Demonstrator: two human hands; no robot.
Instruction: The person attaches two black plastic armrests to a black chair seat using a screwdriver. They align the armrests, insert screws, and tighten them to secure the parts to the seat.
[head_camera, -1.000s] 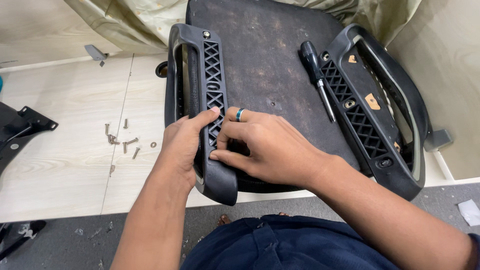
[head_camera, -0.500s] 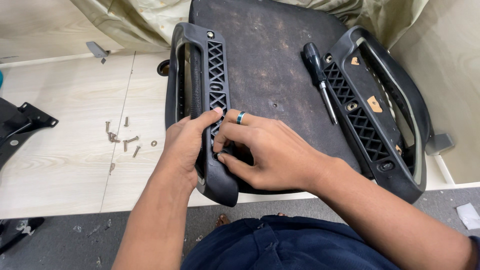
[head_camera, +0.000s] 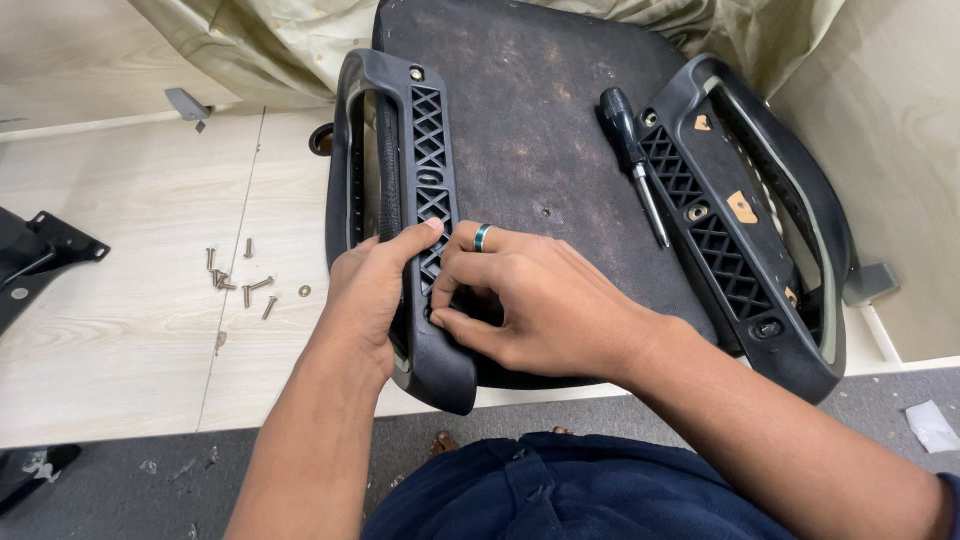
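I am holding the black armrest (head_camera: 420, 180) on the left edge of the upside-down chair seat (head_camera: 540, 130). It is running long, away from me. My left hand (head_camera: 375, 295) is wrapping its near end. My right hand (head_camera: 530, 300) is pinching at its near lattice part. A screwdriver (head_camera: 630, 150) is lying on the seat.

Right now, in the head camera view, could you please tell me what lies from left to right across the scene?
Black metal bracket → loose screws → left hand gripping the left black armrest → right hand with a ring on that armrest → black-handled screwdriver on the upturned seat base → right black armrest.
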